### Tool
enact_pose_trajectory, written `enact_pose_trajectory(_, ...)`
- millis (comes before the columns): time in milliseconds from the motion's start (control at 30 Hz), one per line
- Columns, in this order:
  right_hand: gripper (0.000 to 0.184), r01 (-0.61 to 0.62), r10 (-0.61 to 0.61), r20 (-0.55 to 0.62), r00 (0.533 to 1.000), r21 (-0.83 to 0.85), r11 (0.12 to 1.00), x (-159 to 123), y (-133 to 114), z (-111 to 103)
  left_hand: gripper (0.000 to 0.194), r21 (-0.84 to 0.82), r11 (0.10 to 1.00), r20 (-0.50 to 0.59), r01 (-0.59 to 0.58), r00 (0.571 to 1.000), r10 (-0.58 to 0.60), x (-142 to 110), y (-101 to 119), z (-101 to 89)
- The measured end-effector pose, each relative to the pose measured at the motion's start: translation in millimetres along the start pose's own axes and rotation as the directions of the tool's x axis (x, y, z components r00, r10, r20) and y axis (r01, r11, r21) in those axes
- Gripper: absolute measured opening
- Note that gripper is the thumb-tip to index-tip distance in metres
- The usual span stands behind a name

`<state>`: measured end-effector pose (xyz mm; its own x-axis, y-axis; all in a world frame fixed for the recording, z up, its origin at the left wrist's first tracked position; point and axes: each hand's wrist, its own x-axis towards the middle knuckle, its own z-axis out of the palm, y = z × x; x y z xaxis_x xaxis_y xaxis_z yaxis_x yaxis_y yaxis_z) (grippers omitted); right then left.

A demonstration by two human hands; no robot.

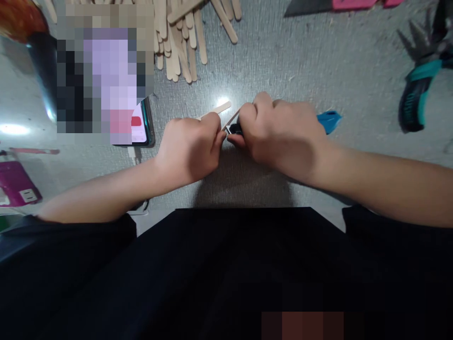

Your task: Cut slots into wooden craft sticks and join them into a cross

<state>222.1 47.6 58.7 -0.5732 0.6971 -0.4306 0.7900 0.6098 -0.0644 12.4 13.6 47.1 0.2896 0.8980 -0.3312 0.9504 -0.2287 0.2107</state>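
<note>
My left hand is closed, thumb and forefinger pinching a thin wooden craft stick that slants up toward the other hand. A second craft stick shows just beyond the left fingers; whether it is held or lies on the table I cannot tell. My right hand is wrapped round what looks like a utility knife, with a black front part and a small metal tip close to the pinched stick. A blue end sticks out on the far side of that fist. The fingers hide most of the tool.
Many craft sticks lie piled at the back. On the left are a phone with a white cable, partly blurred out, and a purple box with a socket. Teal-and-black pliers and a pink-handled blade lie at right.
</note>
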Motion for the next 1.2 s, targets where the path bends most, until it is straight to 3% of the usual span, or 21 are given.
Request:
enact_pose_trajectory(267,0.077,-0.039,0.039,-0.003,0.999,-0.022,0.999,1.5,-6.1,-0.4,0.017,-0.076,0.996,-0.116,-0.036,0.993,0.027,-1.6,-5.4,6.6)
enact_pose_trajectory(367,0.076,-0.046,0.046,-0.004,0.999,-0.007,0.999,1.0,-5.8,-1.9,0.023,0.003,1.0,-0.072,-0.031,0.997,0.032,-1.1,-3.7,3.7)
enact_pose_trajectory(467,0.077,-0.015,0.016,-0.022,1.0,0.038,0.999,0.1,-4.7,-3.3,0.021,-0.036,0.999,-0.054,-0.01,0.999,0.008,-0.3,-2.3,0.3)
enact_pose_trajectory(967,0.078,-0.106,0.102,0.033,0.994,0.135,0.985,-0.1,-10.6,-9.2,0.023,-0.154,0.988,-0.09,-0.006,0.996,-0.008,-2.0,-5.9,3.7)
enact_pose_trajectory(1200,0.072,-0.105,0.109,-0.036,0.993,0.094,0.99,0.6,-13.8,-9.4,0.027,-0.134,0.991,-0.116,-0.022,0.993,0.006,-2.9,-7.2,4.4)
